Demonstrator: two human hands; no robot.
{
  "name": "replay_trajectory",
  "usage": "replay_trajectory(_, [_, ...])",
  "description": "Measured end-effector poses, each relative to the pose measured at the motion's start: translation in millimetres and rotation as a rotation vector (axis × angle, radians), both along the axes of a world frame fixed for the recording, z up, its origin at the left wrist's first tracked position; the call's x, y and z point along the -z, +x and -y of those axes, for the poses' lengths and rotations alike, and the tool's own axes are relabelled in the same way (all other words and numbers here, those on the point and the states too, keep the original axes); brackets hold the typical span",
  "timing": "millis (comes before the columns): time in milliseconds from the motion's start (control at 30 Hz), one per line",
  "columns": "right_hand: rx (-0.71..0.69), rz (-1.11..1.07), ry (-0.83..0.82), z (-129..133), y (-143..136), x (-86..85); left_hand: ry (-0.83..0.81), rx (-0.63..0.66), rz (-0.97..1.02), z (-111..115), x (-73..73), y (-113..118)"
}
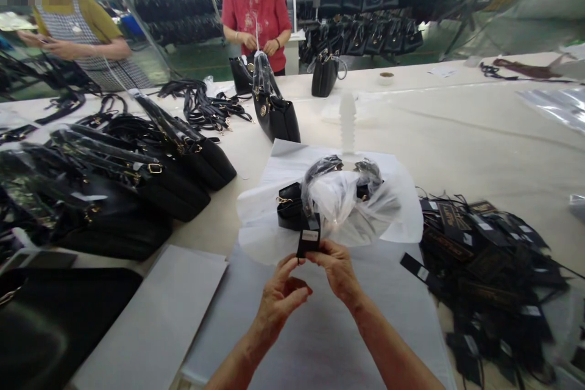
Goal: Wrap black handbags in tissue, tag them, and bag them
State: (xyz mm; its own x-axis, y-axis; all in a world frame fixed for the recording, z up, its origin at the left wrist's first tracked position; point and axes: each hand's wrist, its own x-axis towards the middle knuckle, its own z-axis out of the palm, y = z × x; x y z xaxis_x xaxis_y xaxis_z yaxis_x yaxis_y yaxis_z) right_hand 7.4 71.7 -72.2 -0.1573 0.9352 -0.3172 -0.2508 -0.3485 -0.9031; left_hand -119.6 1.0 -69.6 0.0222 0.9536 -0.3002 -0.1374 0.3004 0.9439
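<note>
My right hand (339,269) pinches a black hang tag (309,241) with a white label by its lower right corner. My left hand (281,298) is at the tag's lower left corner, with its index fingertip near a short black cord end. The left thumb and fingers are curved and apart. Just beyond the tag lies a black handbag (290,206) with a gold clasp, its handles wrapped in clear plastic. White tissue paper (340,195) bunches over the bag, hiding much of it. Sheets of white paper (320,341) lie beneath.
A pile of black tags (491,280) lies on the right. Black handbags (178,189) crowd the left, beside a white board (155,317). Another handbag (276,113) stands ahead, near straps (201,103) and a tape roll (386,78). Two people stand across the table.
</note>
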Motion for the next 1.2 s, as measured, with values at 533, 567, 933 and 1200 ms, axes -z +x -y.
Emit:
replay_trajectory(533, [-0.275, 0.089, 0.13, 3.5, -2.1, 16.9, 0.219, 0.008, -0.064, -9.5, -0.5, -14.1])
replay_trajectory(567, [-0.291, 0.122, 0.174, 4.3, -1.0, 17.7, 0.246, 0.027, -0.098, -11.0, -3.1, -16.7])
replay_trajectory(933, [-0.293, 0.347, 0.497, 3.1, 4.6, 15.5, 0.505, 0.169, -0.431, -50.9, -12.1, -36.3])
replay_trajectory(1200, [-0.096, 0.467, 0.689, 2.9, -4.4, 22.6, 0.567, 0.148, -0.45, -60.2, -6.0, -40.6])
